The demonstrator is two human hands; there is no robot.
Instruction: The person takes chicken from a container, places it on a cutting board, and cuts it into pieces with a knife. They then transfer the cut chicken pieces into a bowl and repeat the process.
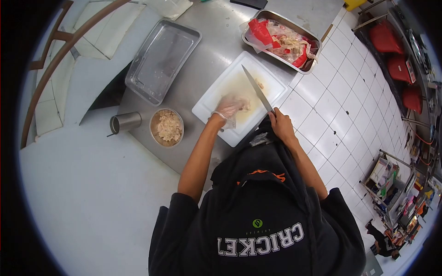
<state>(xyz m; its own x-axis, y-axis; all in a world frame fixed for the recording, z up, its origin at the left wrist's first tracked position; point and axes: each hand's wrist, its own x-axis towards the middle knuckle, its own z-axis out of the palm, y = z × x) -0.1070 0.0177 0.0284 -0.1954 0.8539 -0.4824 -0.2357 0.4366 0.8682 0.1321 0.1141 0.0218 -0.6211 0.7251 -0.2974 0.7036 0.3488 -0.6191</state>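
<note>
My right hand [282, 125] is closed around the handle of a long kitchen knife [258, 89], its blade slanting up and left over the right side of a white cutting board [212, 102]. My left hand [229, 108], in a clear plastic glove, is low over the middle of the board. Motion smears its fingers, and I cannot make out whether they hold anything. Small pale scraps [259, 84] lie on the wet board near the blade. Left of the board stands a round metal bowl [152, 133] filled with chopped pale meat [169, 127].
At the back right, a metal tray [314, 44] holds red and clear plastic with pale scraps. Another metal tray [161, 60], with small residue, sits at the left. A metal cup [126, 123] is near the steel table's [216, 41] left edge. White tiled floor [340, 106] lies right.
</note>
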